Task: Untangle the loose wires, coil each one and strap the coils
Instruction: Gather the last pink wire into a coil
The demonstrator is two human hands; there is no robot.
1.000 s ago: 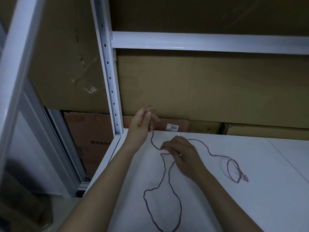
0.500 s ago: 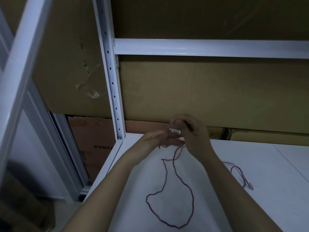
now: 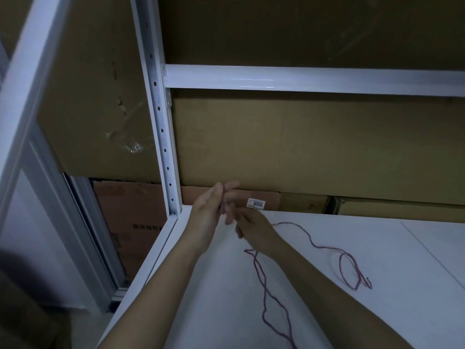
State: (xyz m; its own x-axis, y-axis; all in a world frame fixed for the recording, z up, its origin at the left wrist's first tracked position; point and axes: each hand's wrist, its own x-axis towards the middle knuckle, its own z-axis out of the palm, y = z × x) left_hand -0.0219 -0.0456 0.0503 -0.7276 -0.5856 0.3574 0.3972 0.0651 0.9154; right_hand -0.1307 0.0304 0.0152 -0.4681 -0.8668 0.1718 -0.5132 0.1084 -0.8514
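Two strands of the reddish wire (image 3: pixel 264 285) trail over the white desk (image 3: pixel 377 248) nearest me. Farther off, my right hand (image 3: pixel 254 230) has its grip pinched on it, my left hand (image 3: pixel 208 210) flat-fingered alongside, cardboard boxes (image 3: pixel 302 147) beyond.

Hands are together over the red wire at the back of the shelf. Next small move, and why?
Probably draw in the next stretch with the right hand and lay it over the left hand as a loop. Most of the red wire lies loose on the white shelf, a loop at its far end, so coiling has barely begun.
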